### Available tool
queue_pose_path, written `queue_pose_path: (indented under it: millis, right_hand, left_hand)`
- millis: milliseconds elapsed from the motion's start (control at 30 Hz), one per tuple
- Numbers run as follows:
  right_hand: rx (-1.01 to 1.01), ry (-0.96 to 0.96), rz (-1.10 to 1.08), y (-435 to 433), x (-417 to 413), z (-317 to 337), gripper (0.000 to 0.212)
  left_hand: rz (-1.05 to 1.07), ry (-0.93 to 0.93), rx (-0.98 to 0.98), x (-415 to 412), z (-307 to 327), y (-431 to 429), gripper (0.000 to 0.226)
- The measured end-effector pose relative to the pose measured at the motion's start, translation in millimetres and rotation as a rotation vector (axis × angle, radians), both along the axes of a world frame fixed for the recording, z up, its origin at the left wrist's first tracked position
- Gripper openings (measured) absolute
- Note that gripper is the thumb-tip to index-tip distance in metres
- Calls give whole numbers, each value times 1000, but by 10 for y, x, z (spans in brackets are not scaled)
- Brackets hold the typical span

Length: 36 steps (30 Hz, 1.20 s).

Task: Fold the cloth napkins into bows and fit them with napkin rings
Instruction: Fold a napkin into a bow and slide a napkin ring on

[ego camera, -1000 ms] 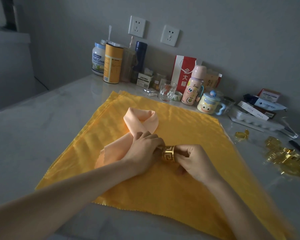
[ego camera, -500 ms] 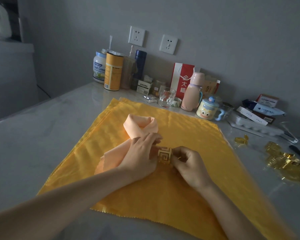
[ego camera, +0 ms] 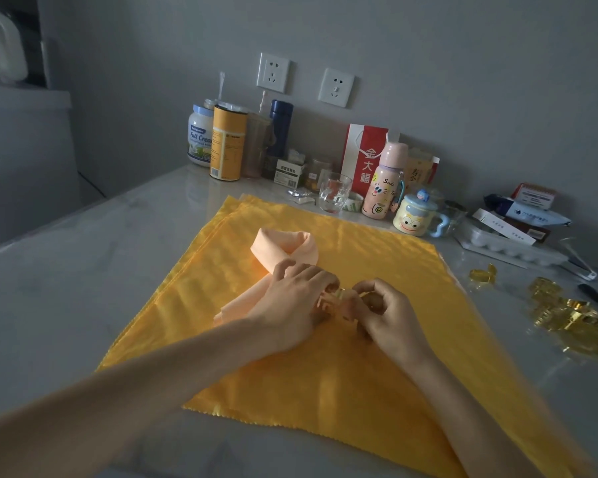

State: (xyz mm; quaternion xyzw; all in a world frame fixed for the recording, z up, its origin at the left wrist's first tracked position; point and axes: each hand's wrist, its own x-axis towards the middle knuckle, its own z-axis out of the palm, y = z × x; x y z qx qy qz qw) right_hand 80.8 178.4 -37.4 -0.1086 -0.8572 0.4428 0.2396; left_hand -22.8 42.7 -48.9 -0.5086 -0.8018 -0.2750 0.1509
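The peach napkin [ego camera: 283, 251] lies mid-frame on the yellow cloth [ego camera: 359, 374]. The left hand [ego camera: 290, 305] grips its gathered middle. The right hand [ego camera: 387, 315] pinches the gold napkin ring [ego camera: 339, 293], mostly hidden between them. Above right stand a clear glass [ego camera: 334, 196], contents unclear, and a lidded cartoon mug [ego camera: 411, 219].

A peach napkin [ego camera: 283, 251], folded into a long band, lies on a spread yellow satin napkin [ego camera: 325, 374] on the table. Its far end curls into an open loop and its near left end fans flat. The gathered middle is gripped by the left hand [ego camera: 290, 305]. A gold napkin ring [ego camera: 339, 294], mostly hidden, sits on that gathered part, pinched by the right hand [ego camera: 387, 312]. More gold rings [ego camera: 567, 315] lie heaped at the right.
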Motion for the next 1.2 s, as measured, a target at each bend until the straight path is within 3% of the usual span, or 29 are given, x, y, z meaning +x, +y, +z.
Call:
queue_pose_path:
  millis: [200,267,433,600,667,733,867,1100,1167,1200]
  right_hand:
    - [15,-69,13,-30,37,77,14]
    - [32,-146,-8,-1,43,108,4]
    - [7,-421,-10,90,43,190,7]
    - [254,-708,102,106,-70,401,10]
    - [477,-790,145,76,-162,462,15]
    - [670,-689,105,10,-268,523,18]
    - [545,-304,-14,-119,-546,555,26]
    - [295,-240,157,-157,-755,22,32]
    - [229,-162,146,-144,-781,-39,30]
    - [241,-138,131,-142,-792,-52,28]
  left_hand:
    - [-18,-60,-145,-237,267,34,47]
    - [-18,-85,-150,-324,252,2,44]
    - [8,-160,-97,-481,173,-88,41]
    - [5,-89,-169,-552,80,-110,47]
    - [13,-60,-170,-557,51,-111,46]
    - [13,-36,-128,-553,27,-108,45]
    - [57,17,-130,-587,-4,-124,47]
    - [34,-15,-130,-717,-25,-159,53]
    - [36,-98,-126,-758,-55,-39,45]
    - [71,-238,-79,-763,-91,50,40]
